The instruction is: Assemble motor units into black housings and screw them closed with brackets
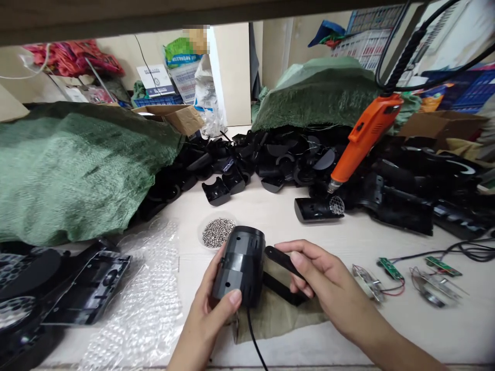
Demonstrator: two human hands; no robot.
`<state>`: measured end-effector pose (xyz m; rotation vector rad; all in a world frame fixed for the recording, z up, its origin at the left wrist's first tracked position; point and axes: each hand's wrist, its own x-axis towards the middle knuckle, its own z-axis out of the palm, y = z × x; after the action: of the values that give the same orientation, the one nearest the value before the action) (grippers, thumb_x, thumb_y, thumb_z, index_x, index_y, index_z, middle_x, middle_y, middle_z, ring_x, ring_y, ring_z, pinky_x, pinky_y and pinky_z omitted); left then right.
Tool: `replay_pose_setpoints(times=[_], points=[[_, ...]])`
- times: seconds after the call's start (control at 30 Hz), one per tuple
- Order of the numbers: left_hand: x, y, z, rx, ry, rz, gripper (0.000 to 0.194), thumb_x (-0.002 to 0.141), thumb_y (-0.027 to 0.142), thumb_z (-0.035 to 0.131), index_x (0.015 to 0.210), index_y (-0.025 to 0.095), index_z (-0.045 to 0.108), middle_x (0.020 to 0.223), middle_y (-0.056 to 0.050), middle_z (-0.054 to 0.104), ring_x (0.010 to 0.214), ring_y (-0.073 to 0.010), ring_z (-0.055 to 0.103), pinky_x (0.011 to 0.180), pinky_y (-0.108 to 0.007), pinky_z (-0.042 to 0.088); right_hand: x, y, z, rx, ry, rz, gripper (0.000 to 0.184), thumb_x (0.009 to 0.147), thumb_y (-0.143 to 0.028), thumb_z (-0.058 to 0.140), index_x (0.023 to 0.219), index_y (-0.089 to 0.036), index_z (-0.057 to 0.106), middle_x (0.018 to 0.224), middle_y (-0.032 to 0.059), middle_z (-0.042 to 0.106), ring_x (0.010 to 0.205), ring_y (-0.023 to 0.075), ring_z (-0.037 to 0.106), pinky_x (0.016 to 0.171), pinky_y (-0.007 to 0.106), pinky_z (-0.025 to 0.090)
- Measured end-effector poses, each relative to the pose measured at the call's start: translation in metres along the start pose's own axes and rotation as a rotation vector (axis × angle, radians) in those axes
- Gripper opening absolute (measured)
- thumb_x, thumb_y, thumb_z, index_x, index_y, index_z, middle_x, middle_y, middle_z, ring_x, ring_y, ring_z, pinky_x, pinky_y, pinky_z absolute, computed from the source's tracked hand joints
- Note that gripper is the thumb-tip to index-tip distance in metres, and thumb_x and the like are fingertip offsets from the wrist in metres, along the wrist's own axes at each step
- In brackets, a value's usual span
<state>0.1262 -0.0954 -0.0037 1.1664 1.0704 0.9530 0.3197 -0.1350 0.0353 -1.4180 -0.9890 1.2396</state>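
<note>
My left hand (211, 312) is closed round a black plastic cylindrical housing (240, 265), thumb across its front; a black cord (255, 340) runs from it toward me. My right hand (328, 288) pinches a curved black plastic piece (279, 257) right beside the housing. Both are held over a small olive cloth (278, 314) on the white table (270, 206). A pile of small metal screws (217, 232) lies just beyond the housing.
An orange electric screwdriver (365, 136) hangs on a cable over a black nozzle part (319, 208). Heaps of black plastic parts (286, 154) and green sacks (73, 165) fill the back. Bubble wrap (147, 299), black shells (85, 281) lie left; small circuit boards (390, 268) right.
</note>
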Motion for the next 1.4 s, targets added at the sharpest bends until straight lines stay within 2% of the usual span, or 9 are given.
replay_pose_setpoints(times=[0.2, 0.33, 0.5, 0.63, 0.83, 0.93, 1.07, 1.27, 1.4], points=[[-0.004, -0.002, 0.013, 0.424, -0.057, 0.165, 0.080, 0.069, 0.030, 0.072, 0.140, 0.026, 0.036, 0.147, -0.008, 0.040, 0.137, -0.0318, 0.032, 0.113, -0.049, 0.022, 0.004, 0.016, 0.008, 0.029, -0.019, -0.013, 0.037, 0.088, -0.050, 0.051, 0.107, -0.021, 0.062, 0.067, -0.0033, 0.049, 0.061, 0.0092, 0.047, 0.055, 0.021, 0.038], [-0.005, 0.001, 0.020, 0.546, -0.125, 0.164, 0.087, 0.067, 0.025, 0.071, 0.144, 0.024, 0.030, 0.142, -0.012, 0.043, 0.131, -0.0344, 0.038, 0.108, -0.054, 0.029, 0.000, 0.030, 0.009, -0.012, 0.010, 0.010, 0.036, 0.086, -0.050, 0.054, 0.106, -0.023, 0.065, 0.067, -0.0027, 0.050, 0.061, 0.0103, 0.047, 0.056, 0.022, 0.039], [-0.004, 0.005, 0.018, 0.540, -0.158, 0.121, 0.092, 0.066, 0.024, 0.070, 0.146, 0.025, 0.025, 0.142, -0.013, 0.041, 0.130, -0.0353, 0.038, 0.106, -0.054, 0.032, -0.002, 0.029, 0.013, -0.102, 0.041, -0.014, 0.031, 0.079, -0.045, 0.062, 0.101, -0.025, 0.070, 0.073, -0.0008, 0.057, 0.062, 0.0119, 0.048, 0.062, 0.024, 0.043], [-0.003, 0.004, 0.019, 0.527, -0.146, 0.105, 0.092, 0.065, 0.023, 0.069, 0.146, 0.025, 0.026, 0.142, -0.014, 0.041, 0.128, -0.0355, 0.040, 0.106, -0.054, 0.032, 0.002, 0.026, 0.016, -0.056, 0.042, -0.004, 0.028, 0.078, -0.043, 0.064, 0.099, -0.025, 0.071, 0.068, -0.0016, 0.056, 0.060, 0.0115, 0.049, 0.063, 0.024, 0.047], [-0.004, 0.000, 0.024, 0.456, -0.082, 0.137, 0.091, 0.061, 0.019, 0.071, 0.143, 0.028, 0.033, 0.140, -0.012, 0.044, 0.126, -0.0363, 0.040, 0.105, -0.055, 0.032, 0.000, 0.031, 0.014, -0.055, 0.081, -0.020, 0.029, 0.078, -0.044, 0.065, 0.098, -0.025, 0.072, 0.069, -0.0002, 0.059, 0.059, 0.0114, 0.051, 0.060, 0.024, 0.049], [-0.004, -0.001, 0.023, 0.484, -0.085, 0.152, 0.092, 0.061, 0.019, 0.071, 0.144, 0.028, 0.032, 0.140, -0.012, 0.044, 0.127, -0.0358, 0.040, 0.105, -0.054, 0.032, 0.000, 0.032, 0.012, -0.065, 0.065, -0.025, 0.030, 0.079, -0.045, 0.064, 0.099, -0.024, 0.072, 0.073, 0.0011, 0.061, 0.060, 0.0118, 0.052, 0.060, 0.025, 0.049], [-0.002, -0.001, 0.022, 0.539, -0.140, 0.148, 0.094, 0.062, 0.020, 0.070, 0.146, 0.027, 0.027, 0.141, -0.012, 0.042, 0.128, -0.0342, 0.039, 0.106, -0.053, 0.032, 0.004, 0.027, 0.010, -0.201, -0.009, -0.058, 0.030, 0.082, -0.044, 0.059, 0.103, -0.025, 0.070, 0.083, 0.0028, 0.064, 0.064, 0.0124, 0.054, 0.065, 0.026, 0.049], [-0.003, 0.002, 0.027, 0.491, -0.070, 0.193, 0.083, 0.062, 0.018, 0.067, 0.139, 0.029, 0.039, 0.133, -0.011, 0.049, 0.121, -0.0336, 0.046, 0.105, -0.055, 0.032, 0.007, 0.020, 0.009, -0.260, -0.090, -0.075, 0.026, 0.086, -0.038, 0.055, 0.106, -0.027, 0.067, 0.089, 0.0023, 0.065, 0.078, 0.0155, 0.059, 0.071, 0.028, 0.050], [-0.002, 0.001, 0.026, 0.533, -0.098, 0.192, 0.085, 0.063, 0.019, 0.068, 0.141, 0.030, 0.036, 0.134, -0.011, 0.049, 0.123, -0.0337, 0.045, 0.105, -0.055, 0.032, 0.006, 0.019, 0.008, -0.278, -0.107, -0.085, 0.025, 0.087, -0.036, 0.054, 0.107, -0.027, 0.066, 0.090, 0.0014, 0.065, 0.084, 0.0165, 0.061, 0.078, 0.030, 0.050]])
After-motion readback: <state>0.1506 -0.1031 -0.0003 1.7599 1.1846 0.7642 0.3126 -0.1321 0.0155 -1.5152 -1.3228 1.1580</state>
